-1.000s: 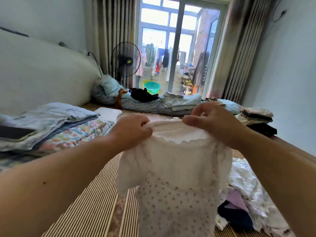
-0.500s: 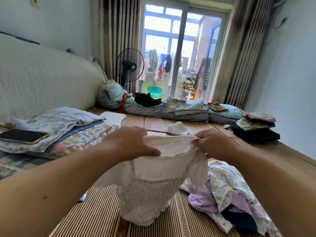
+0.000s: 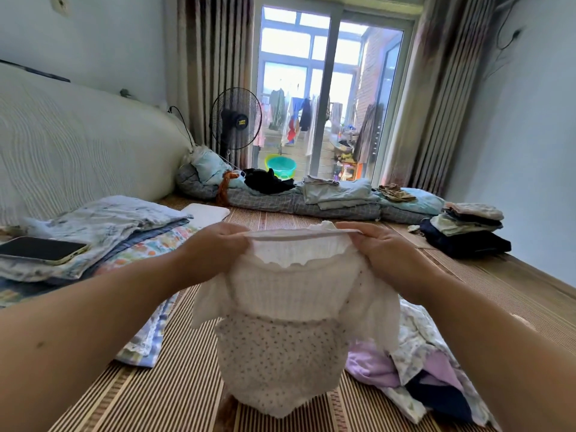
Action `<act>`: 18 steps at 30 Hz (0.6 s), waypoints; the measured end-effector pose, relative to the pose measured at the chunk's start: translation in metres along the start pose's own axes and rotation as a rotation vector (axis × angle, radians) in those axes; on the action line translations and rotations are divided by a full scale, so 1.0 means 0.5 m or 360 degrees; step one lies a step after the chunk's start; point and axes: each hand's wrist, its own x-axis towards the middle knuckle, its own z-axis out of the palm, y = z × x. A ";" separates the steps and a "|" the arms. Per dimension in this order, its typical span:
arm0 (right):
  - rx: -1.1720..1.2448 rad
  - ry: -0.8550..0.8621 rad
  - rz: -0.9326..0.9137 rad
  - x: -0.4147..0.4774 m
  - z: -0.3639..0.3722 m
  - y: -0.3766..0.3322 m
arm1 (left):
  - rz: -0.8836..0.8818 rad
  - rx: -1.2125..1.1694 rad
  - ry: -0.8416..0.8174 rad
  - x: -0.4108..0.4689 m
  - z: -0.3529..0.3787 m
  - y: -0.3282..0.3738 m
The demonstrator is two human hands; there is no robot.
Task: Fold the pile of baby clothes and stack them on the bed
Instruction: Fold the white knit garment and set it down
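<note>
I hold a white baby garment (image 3: 286, 332) with a dotted lower half up over the bed's striped mat (image 3: 162, 391). My left hand (image 3: 215, 247) grips its left shoulder and my right hand (image 3: 380, 247) grips its right shoulder, stretching the neckline flat between them. The hem hangs down to the mat. A loose pile of unfolded baby clothes (image 3: 427, 369), lilac, floral and navy, lies on the mat at lower right, partly hidden by my right forearm.
Folded blankets (image 3: 103, 226) with a phone (image 3: 40, 249) on top lie at left. A stack of folded clothes (image 3: 467, 232) sits at far right. Rolled bedding (image 3: 311, 204) lines the far edge, with a fan (image 3: 235, 120) behind it.
The garment was lowered from in front of my face, its hem dropped to the mat, and my hands now pull the neckline wider apart.
</note>
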 end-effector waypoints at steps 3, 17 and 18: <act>-0.0330 -0.0200 -0.0206 -0.016 -0.016 -0.010 | -0.0061 -0.0188 -0.0118 -0.005 -0.019 -0.010; -0.0181 -0.0499 -0.0340 -0.016 -0.071 -0.059 | 0.0056 -0.0090 -0.0348 -0.050 -0.182 -0.008; -0.0138 -0.0478 -0.0278 0.001 -0.057 -0.052 | 0.0035 -0.0087 -0.0354 -0.041 -0.175 -0.017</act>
